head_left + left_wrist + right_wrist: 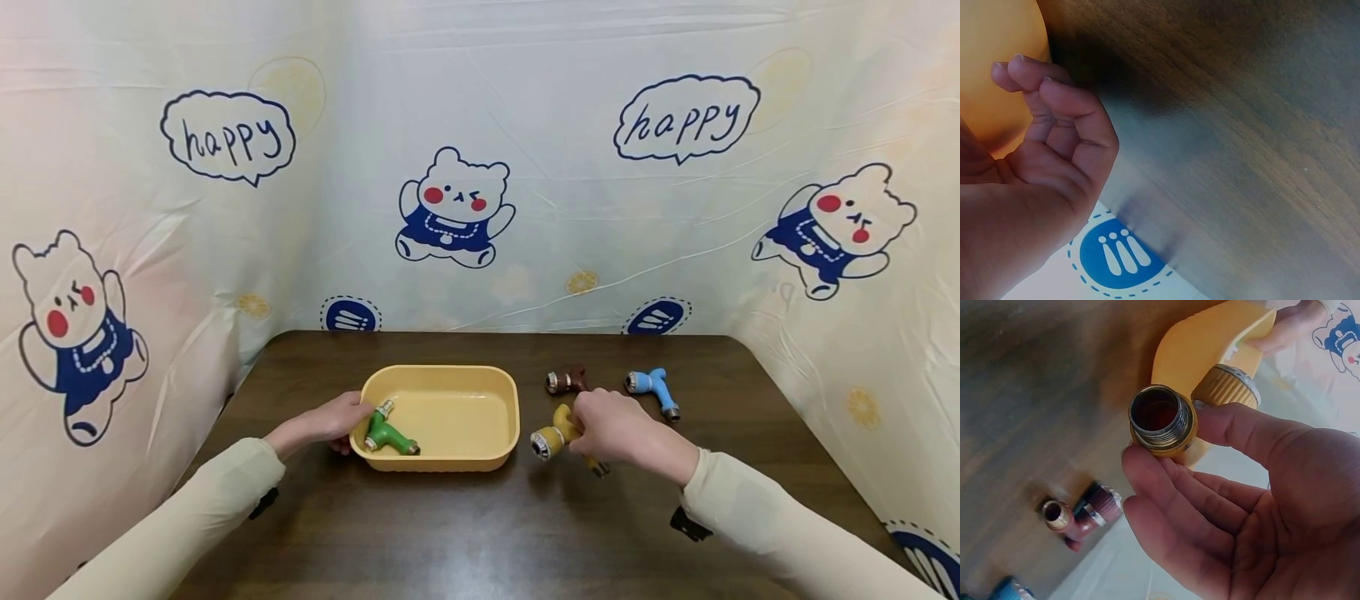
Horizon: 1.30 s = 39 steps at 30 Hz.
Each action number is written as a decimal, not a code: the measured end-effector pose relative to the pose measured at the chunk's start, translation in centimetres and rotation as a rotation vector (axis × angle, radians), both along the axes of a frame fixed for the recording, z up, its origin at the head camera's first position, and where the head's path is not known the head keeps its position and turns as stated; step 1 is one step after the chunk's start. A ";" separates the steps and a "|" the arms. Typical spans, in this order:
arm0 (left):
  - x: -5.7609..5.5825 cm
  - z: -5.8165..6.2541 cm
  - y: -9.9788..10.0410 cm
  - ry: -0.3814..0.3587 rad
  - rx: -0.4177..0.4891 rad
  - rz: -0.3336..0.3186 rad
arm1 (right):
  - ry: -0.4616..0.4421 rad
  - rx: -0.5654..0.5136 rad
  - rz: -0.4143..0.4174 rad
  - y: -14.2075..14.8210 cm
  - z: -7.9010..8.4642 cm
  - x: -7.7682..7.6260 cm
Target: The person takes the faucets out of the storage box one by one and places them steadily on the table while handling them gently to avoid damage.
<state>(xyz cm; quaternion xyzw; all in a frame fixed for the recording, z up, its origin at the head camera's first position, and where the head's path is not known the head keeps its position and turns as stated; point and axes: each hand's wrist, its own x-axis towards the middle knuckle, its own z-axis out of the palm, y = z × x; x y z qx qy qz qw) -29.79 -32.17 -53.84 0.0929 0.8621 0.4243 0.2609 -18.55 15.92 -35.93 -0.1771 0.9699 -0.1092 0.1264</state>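
My left hand grips the left rim of a yellow plastic basin, its fingers curled against the outer wall in the left wrist view. A green faucet lies inside the basin at the left end. To the right of the basin, my right hand pinches a yellow faucet between thumb and fingers. The right wrist view shows its threaded metal end and ribbed knob. Behind that hand a brown faucet lies on the table, partly hidden. Farther right lies a blue faucet.
The dark wooden table carries everything. A pale printed curtain with bears and the word "happy" encloses its back and sides. Bare tabletop shows in front of the basin.
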 end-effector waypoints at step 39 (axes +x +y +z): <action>0.9 1.2 0.6 0.020 -0.025 -0.006 | -0.003 0.003 -0.045 2.0 -2.8 0.8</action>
